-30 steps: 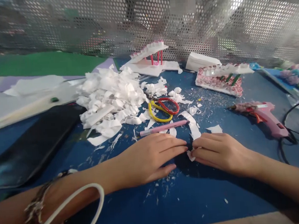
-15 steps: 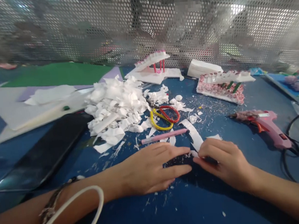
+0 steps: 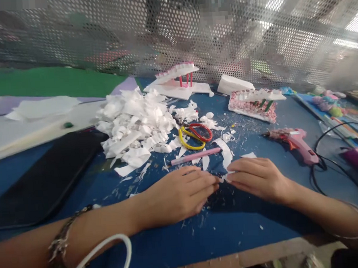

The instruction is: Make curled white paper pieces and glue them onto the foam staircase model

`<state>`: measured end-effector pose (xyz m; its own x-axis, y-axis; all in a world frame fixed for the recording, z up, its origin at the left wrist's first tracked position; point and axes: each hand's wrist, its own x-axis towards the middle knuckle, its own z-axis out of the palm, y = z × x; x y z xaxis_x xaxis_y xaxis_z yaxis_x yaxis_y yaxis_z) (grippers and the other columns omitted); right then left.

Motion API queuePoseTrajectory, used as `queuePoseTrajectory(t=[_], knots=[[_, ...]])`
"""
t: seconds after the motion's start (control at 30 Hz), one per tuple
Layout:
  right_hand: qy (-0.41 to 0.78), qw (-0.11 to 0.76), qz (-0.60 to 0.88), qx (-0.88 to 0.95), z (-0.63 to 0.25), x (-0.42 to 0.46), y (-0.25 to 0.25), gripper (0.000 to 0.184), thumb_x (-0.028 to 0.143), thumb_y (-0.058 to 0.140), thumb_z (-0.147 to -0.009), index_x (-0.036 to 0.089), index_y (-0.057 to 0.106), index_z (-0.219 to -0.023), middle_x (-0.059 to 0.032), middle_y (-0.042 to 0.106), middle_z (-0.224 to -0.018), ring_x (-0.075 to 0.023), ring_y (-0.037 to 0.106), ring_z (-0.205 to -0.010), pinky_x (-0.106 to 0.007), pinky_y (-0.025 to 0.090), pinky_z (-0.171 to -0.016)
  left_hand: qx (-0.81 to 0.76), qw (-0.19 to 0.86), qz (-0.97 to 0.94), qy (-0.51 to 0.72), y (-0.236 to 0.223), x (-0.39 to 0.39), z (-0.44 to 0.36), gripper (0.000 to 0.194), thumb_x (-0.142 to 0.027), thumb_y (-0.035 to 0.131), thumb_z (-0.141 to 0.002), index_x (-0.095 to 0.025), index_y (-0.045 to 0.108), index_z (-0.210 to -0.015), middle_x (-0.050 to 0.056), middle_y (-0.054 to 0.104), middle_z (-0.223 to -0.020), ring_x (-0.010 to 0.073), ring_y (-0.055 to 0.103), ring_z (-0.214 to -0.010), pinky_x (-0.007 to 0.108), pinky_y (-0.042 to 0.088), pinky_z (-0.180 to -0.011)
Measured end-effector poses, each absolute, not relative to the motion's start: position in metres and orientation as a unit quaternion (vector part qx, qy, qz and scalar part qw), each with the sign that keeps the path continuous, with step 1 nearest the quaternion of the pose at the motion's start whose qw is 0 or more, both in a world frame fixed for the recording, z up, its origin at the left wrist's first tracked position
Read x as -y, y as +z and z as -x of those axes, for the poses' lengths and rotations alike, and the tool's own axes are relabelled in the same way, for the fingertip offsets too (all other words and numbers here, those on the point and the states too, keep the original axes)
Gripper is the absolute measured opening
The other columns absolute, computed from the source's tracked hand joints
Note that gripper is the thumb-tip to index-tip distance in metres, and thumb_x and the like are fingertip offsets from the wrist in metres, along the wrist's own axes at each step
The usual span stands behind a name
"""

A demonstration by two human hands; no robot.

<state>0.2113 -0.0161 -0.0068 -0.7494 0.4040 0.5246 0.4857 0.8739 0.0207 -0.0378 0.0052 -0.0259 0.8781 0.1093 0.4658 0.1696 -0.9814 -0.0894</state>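
My left hand (image 3: pixel 182 192) is closed, its fingertips pinched at the left end of a small white paper piece (image 3: pixel 223 179). From the other side my right hand (image 3: pixel 259 179) grips the same piece, fingers pressed together. Most of the piece is hidden by the fingers. Just beyond the hands lie a curved white paper strip (image 3: pixel 226 152) and a pink pen (image 3: pixel 195 156). Scissors with one yellow and one red handle (image 3: pixel 201 133) rest behind the pen, blades partly under scraps. A large heap of torn white paper (image 3: pixel 138 122) sits to the left of them.
A pink glue gun (image 3: pixel 297 141) with a black cable lies at right. Two small models, one with red posts (image 3: pixel 178 79) and one with a pink-speckled base (image 3: pixel 251 107), stand at the back before a perforated metal screen (image 3: pixel 130 36). A black phone (image 3: pixel 48 178) lies left.
My left fingers, spread apart half a second ago, have closed on the paper piece. The right hand's fingers have straightened around it. The view has turned rightward, showing more of the right side.
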Motion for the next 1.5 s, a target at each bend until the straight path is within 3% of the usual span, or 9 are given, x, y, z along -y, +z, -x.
queuePoseTrajectory(t=[0.1, 0.27, 0.57, 0.83, 1.27, 1.5], knots=[[-0.119, 0.215, 0.225, 0.943, -0.208, 0.020, -0.004, 0.009, 0.017, 0.052, -0.089, 0.015, 0.059, -0.085, -0.0040, 0.064, -0.080, -0.0121, 0.057, -0.070, -0.024, 0.046, -0.059, 0.092, 0.058, 0.960, -0.260, -0.024, -0.005, 0.037, 0.027, -0.015, 0.048, -0.087, -0.011, 0.058, -0.111, 0.005, 0.069, -0.108, 0.0175, 0.062, -0.099, 0.031, 0.048, -0.087], [-0.072, 0.122, 0.181, 0.973, -0.204, 0.023, -0.003, 0.018, 0.015, 0.048, -0.091, 0.014, 0.058, -0.076, -0.0023, 0.061, -0.070, -0.0112, 0.052, -0.063, -0.024, 0.042, -0.055, 0.072, 0.016, 0.972, -0.223, -0.023, -0.008, 0.036, 0.029, -0.018, 0.046, -0.088, -0.009, 0.058, -0.113, 0.009, 0.065, -0.117, 0.0197, 0.061, -0.104, 0.034, 0.049, -0.091], [0.047, 0.118, 0.223, 0.967, -0.210, 0.026, -0.002, 0.020, 0.020, 0.045, -0.093, 0.012, 0.062, -0.085, -0.0048, 0.063, -0.080, -0.0112, 0.058, -0.074, -0.024, 0.047, -0.065, 0.041, -0.046, 0.986, -0.158, -0.020, -0.009, 0.035, 0.030, -0.025, 0.044, -0.091, -0.015, 0.061, -0.114, 0.006, 0.066, -0.118, 0.0173, 0.059, -0.110, 0.030, 0.044, -0.100], [0.162, 0.140, 0.288, 0.934, -0.209, 0.024, -0.005, 0.015, 0.022, 0.048, -0.091, 0.017, 0.061, -0.087, -0.0042, 0.060, -0.089, -0.0098, 0.058, -0.078, -0.021, 0.048, -0.070, 0.057, -0.075, 0.984, -0.151, -0.014, -0.004, 0.033, 0.027, -0.022, 0.046, -0.090, -0.021, 0.063, -0.112, 0.005, 0.067, -0.114, 0.0158, 0.061, -0.102, 0.028, 0.047, -0.094], [0.165, 0.151, 0.330, 0.917, -0.204, 0.029, -0.006, 0.010, 0.019, 0.051, -0.087, 0.017, 0.056, -0.079, -0.0034, 0.055, -0.087, -0.0093, 0.054, -0.075, -0.019, 0.046, -0.067, 0.071, -0.101, 0.986, -0.111, -0.013, -0.005, 0.031, 0.030, -0.030, 0.046, -0.091, -0.024, 0.061, -0.117, 0.004, 0.067, -0.111, 0.0181, 0.059, -0.102, 0.030, 0.046, -0.093], [0.109, 0.122, 0.289, 0.943, -0.208, 0.030, -0.006, 0.017, 0.023, 0.045, -0.092, 0.018, 0.062, -0.091, -0.0048, 0.056, -0.093, -0.0109, 0.054, -0.077, -0.023, 0.045, -0.067, 0.044, -0.052, 0.986, -0.152, -0.016, -0.006, 0.032, 0.032, -0.028, 0.040, -0.093, -0.017, 0.063, -0.112, 0.006, 0.067, -0.110, 0.0194, 0.060, -0.100, 0.032, 0.048, -0.089]])
